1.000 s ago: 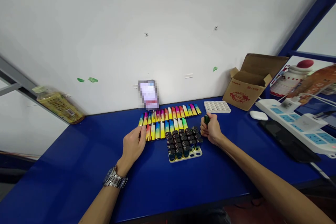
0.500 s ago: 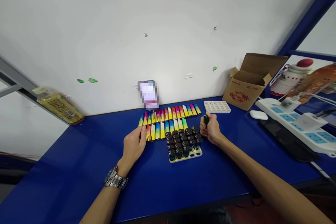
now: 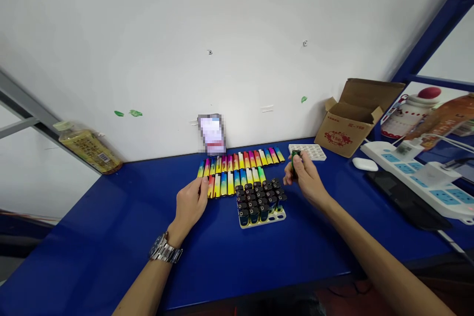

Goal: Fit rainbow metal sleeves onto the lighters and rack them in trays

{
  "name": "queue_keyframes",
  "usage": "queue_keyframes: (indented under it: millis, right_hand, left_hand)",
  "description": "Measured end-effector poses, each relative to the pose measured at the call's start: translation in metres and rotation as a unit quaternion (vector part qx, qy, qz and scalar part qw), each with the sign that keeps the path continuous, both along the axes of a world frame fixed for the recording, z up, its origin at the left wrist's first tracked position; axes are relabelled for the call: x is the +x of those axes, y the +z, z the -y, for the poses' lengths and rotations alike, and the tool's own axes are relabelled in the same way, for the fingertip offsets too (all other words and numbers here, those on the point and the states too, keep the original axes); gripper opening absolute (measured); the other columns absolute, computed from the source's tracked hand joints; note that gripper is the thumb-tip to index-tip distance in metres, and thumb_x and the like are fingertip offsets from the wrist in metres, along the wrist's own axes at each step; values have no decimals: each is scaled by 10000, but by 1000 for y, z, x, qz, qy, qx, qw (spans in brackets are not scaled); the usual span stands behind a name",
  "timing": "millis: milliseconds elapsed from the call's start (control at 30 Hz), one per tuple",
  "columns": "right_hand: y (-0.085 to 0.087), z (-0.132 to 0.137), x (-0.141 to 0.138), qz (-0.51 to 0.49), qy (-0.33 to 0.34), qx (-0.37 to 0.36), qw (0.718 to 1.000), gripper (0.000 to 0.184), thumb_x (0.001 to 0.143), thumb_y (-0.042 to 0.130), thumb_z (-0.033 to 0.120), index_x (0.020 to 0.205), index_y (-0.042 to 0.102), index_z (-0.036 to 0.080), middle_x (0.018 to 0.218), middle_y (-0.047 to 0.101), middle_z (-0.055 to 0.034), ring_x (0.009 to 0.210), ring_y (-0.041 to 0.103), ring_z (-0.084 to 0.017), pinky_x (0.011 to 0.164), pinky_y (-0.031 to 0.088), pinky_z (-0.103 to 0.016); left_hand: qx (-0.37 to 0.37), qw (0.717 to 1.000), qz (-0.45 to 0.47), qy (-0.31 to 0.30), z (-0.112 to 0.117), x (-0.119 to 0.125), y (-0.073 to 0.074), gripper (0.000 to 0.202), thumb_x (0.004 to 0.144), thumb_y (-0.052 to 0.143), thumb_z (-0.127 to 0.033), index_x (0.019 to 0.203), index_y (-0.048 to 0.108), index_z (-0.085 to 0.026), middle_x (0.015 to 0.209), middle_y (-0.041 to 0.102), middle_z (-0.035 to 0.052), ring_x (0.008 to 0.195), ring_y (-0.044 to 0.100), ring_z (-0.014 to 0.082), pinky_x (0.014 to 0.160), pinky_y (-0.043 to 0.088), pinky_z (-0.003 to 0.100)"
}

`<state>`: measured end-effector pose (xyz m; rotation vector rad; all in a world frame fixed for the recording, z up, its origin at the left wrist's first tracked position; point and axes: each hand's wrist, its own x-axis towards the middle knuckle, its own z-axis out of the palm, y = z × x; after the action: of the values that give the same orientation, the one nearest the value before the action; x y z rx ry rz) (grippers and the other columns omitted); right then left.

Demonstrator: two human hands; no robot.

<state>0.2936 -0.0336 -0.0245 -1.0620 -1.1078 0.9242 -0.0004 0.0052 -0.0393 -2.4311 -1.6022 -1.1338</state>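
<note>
My right hand (image 3: 304,174) is closed round a dark green lighter (image 3: 295,164), held upright above the table just right of a white holed tray (image 3: 255,224). Several black-topped lighters (image 3: 259,197) stand in that tray, with a few bare holes at its front right corner. My left hand (image 3: 191,198) is closed at the left end of the nearer row of colourful lighters (image 3: 230,183); its fingertips hide whatever may be in them. Behind lies a longer row of colourful lighters (image 3: 248,159).
A second white holed tray (image 3: 314,152) and an open cardboard box (image 3: 338,131) are at the back right. Beside them lie a white case (image 3: 365,164), a black device (image 3: 405,200) and a power strip (image 3: 418,173). A phone (image 3: 212,133) leans on the wall; a bottle (image 3: 89,148) stands left.
My right hand has turned and risen slightly, showing more of the green lighter. My left hand stays at the row's end. The whole view has shifted slightly.
</note>
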Motion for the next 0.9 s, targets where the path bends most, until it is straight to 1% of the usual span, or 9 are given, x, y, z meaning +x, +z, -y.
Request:
queue_keyframes:
  millis: [67,167,233,300,433,500,600,733,900]
  right_hand:
    - [7,9,5,73,-39,36,996,347,841,525,577,875,510,232,670,551,21,601,536,-138,588,476,-280]
    - [15,26,13,175,-101,60,978,313,806,603,514,847,619,204,757,575,-31,687,544,-167,609,477,-296]
    - [17,38,17,180,-99,50,977,268,793,635,461,858,663,202,759,601,-41,670,560,-173,572,481,-292]
    - [17,51,18,159,-68,23,985,242,769,671,421,884,684,208,740,633,-39,636,590,-177,526,494,-282]
    - [11,71,6,137,11,2,990,221,713,739,368,857,682,210,723,682,-41,632,651,-198,558,557,-301]
    - [6,77,-4,159,20,19,987,170,729,731,347,818,680,211,764,707,-53,674,672,-207,610,574,-309]
    - [-4,81,-19,236,-25,67,969,90,771,698,294,833,692,229,791,730,-46,691,687,-204,612,572,-291]
    - [-15,81,-31,308,-67,150,937,95,818,649,237,899,700,240,814,752,-38,711,717,-213,616,584,-282]
    - [-17,84,-36,353,-92,198,910,92,857,618,239,925,680,232,788,751,-23,648,717,-180,543,575,-230]
  left_hand:
    - [1,1000,-2,3,0,0,0,378,932,323,-328,616,473,-183,478,429,-25,441,386,95,468,260,227]
    - [2,1000,0,9,0,0,0,378,930,332,-336,640,513,-175,490,446,-22,447,402,95,487,276,228]
    - [-1,1000,0,13,0,0,0,387,930,328,-344,648,530,-173,497,460,-18,454,415,99,494,281,231]
    - [-5,1000,-3,15,0,0,-1,395,933,318,-348,658,540,-172,503,472,-13,463,426,104,494,280,234]
    - [-11,1000,-2,13,0,0,-2,391,932,310,-346,677,549,-169,518,493,-8,475,436,104,495,280,233]
    - [-13,1000,1,11,-1,0,-2,385,931,316,-344,675,545,-168,520,496,-7,473,436,104,496,281,234]
    - [-18,1000,2,7,-1,-1,-2,375,929,329,-338,661,530,-170,522,492,-8,469,436,103,498,280,237]
    - [-14,1000,-1,7,-1,-1,-2,363,930,336,-328,659,520,-171,516,478,-11,466,430,102,497,274,238]
    - [-1,1000,-2,2,-1,0,-2,357,926,347,-313,626,482,-175,504,451,-22,451,393,90,488,263,228]
